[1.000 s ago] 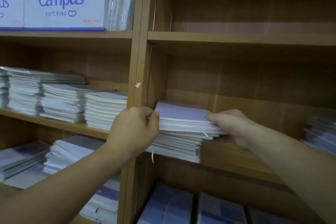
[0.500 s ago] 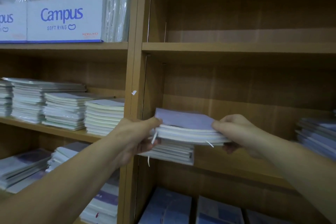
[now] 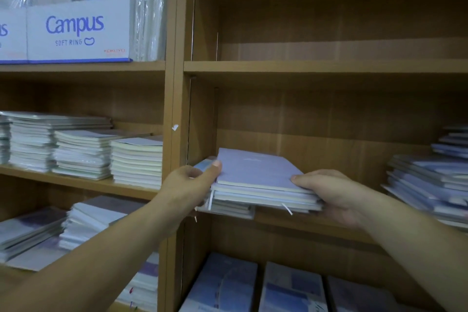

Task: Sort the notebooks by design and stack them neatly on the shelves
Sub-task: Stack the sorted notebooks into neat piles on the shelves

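Both hands have drawn the bundle of lavender notebooks (image 3: 255, 172) a little further from the wall of the bay than half a second ago, and the split between it and the lower pile (image 3: 228, 209) left behind now shows more plainly. The bundle sits over the middle shelf board (image 3: 316, 223) of the right-hand bay, at its left end. The left hand (image 3: 190, 185) clamps its left edge with the thumb on the cover. The right hand (image 3: 331, 192) grips its near right corner, thumb on top and palm beneath.

Several things could go wrong from here. The covers look thin and smooth, so the lower books of the bundle could slide out and fan if the squeeze slackens. The left hand works just beside the upright (image 3: 174, 109), and a knuckle or corner catching it could skew the bundle. The lower pile reaches the shelf's front edge, so dragging rather than lifting could pull it off. Loose paper strips (image 3: 287, 209) hang from the bundle and may drop.

The fingers under the bundle are hidden, so it is unclear whether it is clear of the lower pile or rests on it. A blue-covered item (image 3: 203, 164) under the left thumb cannot be identified. The cover's design is too faint to read. A stack on the right (image 3: 425, 185) is blurred and cut by the frame.
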